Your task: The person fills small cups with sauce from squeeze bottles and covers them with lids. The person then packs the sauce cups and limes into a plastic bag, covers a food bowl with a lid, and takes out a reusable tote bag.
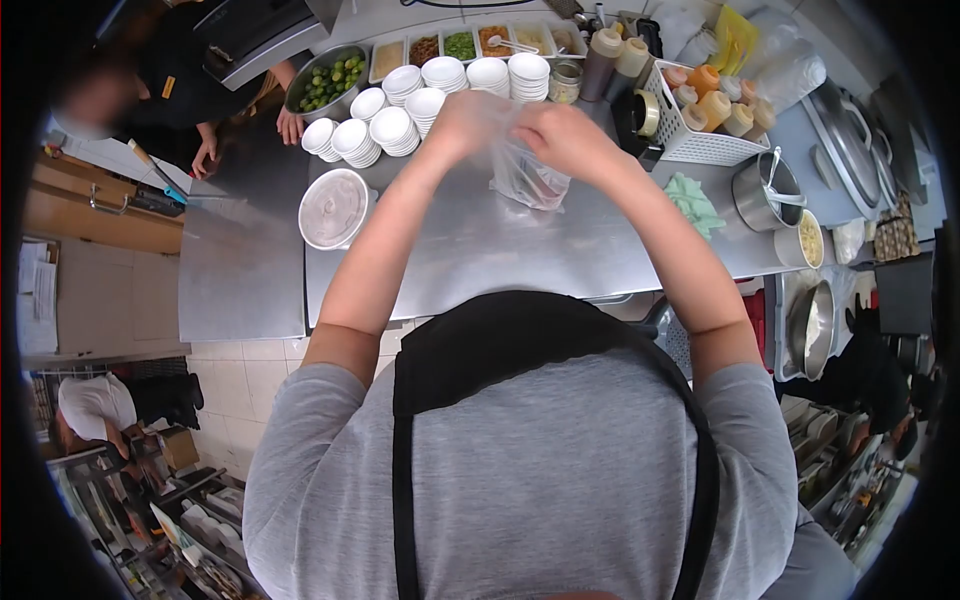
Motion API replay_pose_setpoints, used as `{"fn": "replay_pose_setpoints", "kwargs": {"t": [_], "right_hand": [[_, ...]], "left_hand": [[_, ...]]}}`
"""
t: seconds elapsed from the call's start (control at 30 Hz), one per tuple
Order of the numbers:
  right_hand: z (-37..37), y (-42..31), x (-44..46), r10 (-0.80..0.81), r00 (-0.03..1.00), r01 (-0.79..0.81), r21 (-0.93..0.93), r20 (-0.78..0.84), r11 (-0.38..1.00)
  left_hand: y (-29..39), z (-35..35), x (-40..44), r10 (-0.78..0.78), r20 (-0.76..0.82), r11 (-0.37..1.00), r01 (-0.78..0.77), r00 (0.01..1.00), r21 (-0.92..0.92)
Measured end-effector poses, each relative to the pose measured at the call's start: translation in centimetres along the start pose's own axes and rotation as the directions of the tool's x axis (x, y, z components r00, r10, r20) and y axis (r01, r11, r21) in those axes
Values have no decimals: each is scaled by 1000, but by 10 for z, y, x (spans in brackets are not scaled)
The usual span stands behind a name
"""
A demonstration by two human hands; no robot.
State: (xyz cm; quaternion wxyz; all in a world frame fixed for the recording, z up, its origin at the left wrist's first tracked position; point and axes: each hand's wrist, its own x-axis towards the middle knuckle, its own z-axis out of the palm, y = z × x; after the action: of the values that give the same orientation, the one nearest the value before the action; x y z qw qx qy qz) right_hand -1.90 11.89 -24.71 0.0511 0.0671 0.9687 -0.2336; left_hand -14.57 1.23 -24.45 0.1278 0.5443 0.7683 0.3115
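A clear plastic bag hangs just over the steel counter, and a pale container with some reddish colour shows blurrily through its lower part. My left hand is closed at the bag's upper left, partly veiled by the film. With fingers pinched together, my right hand grips the top right of the bag. Several stacks of small white cups stand beside and behind my left hand. A white lidded tub sits on the counter, left of my left forearm.
At the back are a bowl of green limes, topping trays and sauce bottles. To the right stand a white bottle basket, a green cloth and a metal pot. A co-worker's hand rests on the counter at left.
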Motion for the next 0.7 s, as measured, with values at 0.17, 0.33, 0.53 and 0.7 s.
{"fn": "replay_pose_setpoints", "kwargs": {"t": [0.17,0.33,0.53,0.7], "right_hand": [[27,15,-8,-410,727,153,-453,-550,878],[34,32,11,-112,866,164,67,-487,984],[45,-5,7,-206,870,259,61,-448,964],[43,-3,-6,-229,889,275,60,-397,960]], "left_hand": [[-29,8,6,-63,39,963,71,997,-261],[-65,42,-23,-26,-77,810,-24,997,-586],[-49,156,-32,-98,-281,882,-47,955,-468],[-56,173,-33,-203,-172,844,83,964,-530]]}}
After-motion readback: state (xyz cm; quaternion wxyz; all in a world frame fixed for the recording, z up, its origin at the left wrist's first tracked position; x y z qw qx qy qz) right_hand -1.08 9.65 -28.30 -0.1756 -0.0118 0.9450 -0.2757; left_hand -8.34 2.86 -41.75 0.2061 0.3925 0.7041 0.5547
